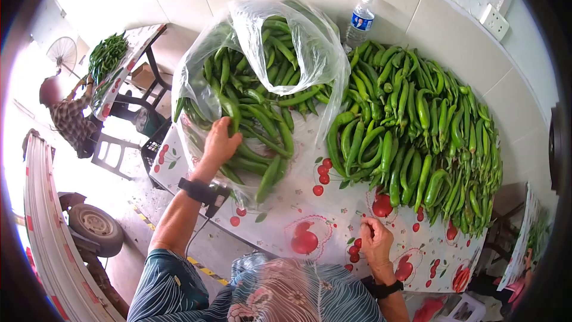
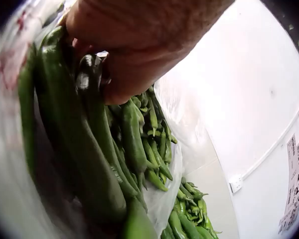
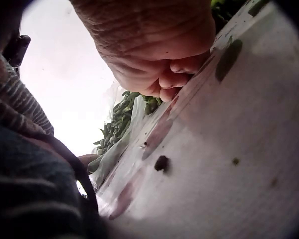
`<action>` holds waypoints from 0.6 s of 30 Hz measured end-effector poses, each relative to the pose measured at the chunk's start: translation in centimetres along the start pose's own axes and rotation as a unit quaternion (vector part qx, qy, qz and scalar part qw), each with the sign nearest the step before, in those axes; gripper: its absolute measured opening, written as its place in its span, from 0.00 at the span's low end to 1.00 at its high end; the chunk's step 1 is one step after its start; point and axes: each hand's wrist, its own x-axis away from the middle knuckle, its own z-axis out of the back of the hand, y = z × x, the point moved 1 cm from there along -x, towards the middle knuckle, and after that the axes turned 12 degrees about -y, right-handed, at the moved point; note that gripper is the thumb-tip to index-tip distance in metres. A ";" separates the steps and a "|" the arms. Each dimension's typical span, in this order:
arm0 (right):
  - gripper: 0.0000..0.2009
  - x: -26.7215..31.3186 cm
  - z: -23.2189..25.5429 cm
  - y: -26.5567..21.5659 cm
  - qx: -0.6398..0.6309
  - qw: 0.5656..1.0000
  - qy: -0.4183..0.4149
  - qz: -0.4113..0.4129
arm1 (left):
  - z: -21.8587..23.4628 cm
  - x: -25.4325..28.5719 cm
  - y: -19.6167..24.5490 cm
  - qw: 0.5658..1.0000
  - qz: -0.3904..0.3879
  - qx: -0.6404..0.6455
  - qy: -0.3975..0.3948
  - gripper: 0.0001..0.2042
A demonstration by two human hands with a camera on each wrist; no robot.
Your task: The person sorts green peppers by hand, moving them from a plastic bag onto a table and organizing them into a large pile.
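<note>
One pepper [image 1: 229, 108] our left hand [image 1: 221, 143] pinches at eleven o'clock, in the bag [image 1: 247, 33]; our right hand [image 1: 377, 242], loosely curled, holds nothing. We should pull gently, not to tear the bag.

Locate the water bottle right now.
In the head view, the water bottle stands right of top centre by the tiled wall, right of the clear plastic bag, behind the green chili pepper pile's left end.
</note>
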 end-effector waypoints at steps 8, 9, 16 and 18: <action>0.07 0.2 0.0 0.1 -0.018 1.000 0.001 -0.007 | 2.0 -1.2 -0.3 0.981 0.030 0.180 -0.062 0.23; 0.07 0.2 0.0 0.3 -0.014 1.000 0.003 -0.005 | 3.0 -1.3 -1.2 0.985 0.065 0.154 -0.050 0.23; 0.05 0.1 0.1 -0.2 -0.002 1.000 -0.007 0.013 | 5.7 -2.6 -11.3 0.974 0.014 0.045 0.223 0.30; 0.06 0.0 0.0 -0.1 -0.003 1.000 0.001 0.011 | 6.0 -2.3 -10.9 0.993 0.062 0.008 0.096 0.29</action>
